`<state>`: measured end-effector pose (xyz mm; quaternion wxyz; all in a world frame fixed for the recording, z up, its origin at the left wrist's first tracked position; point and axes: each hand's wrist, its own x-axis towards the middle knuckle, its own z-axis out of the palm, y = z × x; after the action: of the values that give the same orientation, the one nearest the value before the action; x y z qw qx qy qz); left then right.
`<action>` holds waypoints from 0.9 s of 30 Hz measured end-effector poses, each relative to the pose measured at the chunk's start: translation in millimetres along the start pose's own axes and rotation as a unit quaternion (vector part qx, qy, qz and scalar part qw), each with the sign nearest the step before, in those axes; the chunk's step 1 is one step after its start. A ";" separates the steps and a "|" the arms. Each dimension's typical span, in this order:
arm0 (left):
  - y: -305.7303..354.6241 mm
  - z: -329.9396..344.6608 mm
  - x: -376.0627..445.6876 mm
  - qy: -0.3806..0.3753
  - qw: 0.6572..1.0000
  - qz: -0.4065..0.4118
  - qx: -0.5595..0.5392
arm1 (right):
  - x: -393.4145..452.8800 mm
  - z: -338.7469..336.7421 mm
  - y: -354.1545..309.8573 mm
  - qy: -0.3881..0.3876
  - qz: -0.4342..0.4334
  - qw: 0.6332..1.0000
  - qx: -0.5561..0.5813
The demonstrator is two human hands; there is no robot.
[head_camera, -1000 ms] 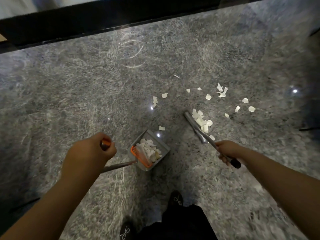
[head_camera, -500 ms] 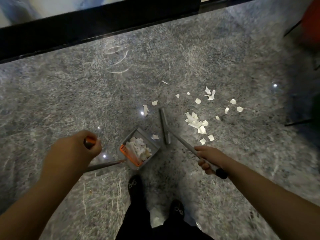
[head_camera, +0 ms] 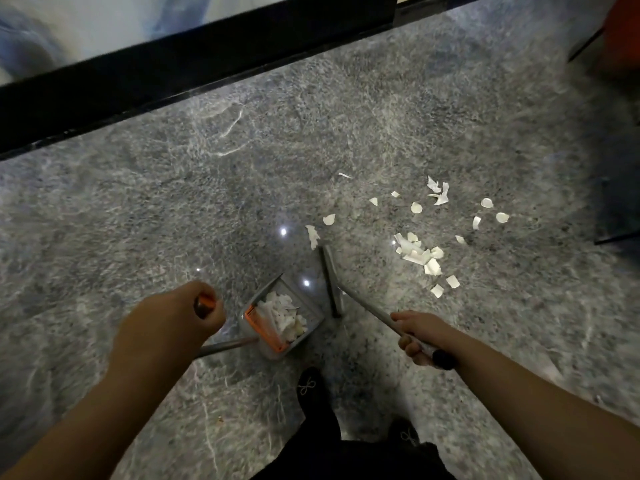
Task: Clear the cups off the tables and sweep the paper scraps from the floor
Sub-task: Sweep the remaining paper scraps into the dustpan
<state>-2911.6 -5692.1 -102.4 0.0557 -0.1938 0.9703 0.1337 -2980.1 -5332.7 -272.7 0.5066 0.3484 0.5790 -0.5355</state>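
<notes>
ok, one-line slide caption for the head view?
Left hand holds dustpan of scraps; right hand grips broom beside loose paper scraps on floor.

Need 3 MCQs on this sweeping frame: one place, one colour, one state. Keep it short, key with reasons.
1. Where does the broom head stand relative to the dustpan?
A. inside it
B. just right of it, on the floor
C. far behind the person

2. What colour is the comb strip inside the dustpan?
A. orange
B. green
C. white

3. What is the right hand doing?
A. hanging open
B. picking up a scrap
C. gripping the broom handle

Key: 1 B, the head sits on the floor beside the pan's right edge, with most loose paper scraps further right. 2 A, an orange strip shows beside the scraps already in the pan. 3 C, its fingers curl round the handle, while the left hand grips the dustpan handle.
</notes>
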 end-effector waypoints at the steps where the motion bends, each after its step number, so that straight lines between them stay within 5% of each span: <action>1: -3.7 -0.3 6.4 -0.008 1.000 0.006 -0.001 | 0.1 2.2 -3.1 0.011 0.001 1.000 0.002; 13: -24.2 -0.7 59.6 0.009 0.999 0.021 -0.035 | -9.8 13.3 -51.0 0.069 -0.049 0.996 0.021; 27: -7.9 -9.2 116.3 0.017 0.997 -0.054 -0.055 | 25.9 62.3 -192.5 -0.071 -0.047 0.996 0.032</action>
<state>-3015.9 -5743.7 -114.1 0.0360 -0.2512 0.9503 0.1803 -3155.3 -5432.2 -240.8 0.5089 0.2979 0.5400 -0.6005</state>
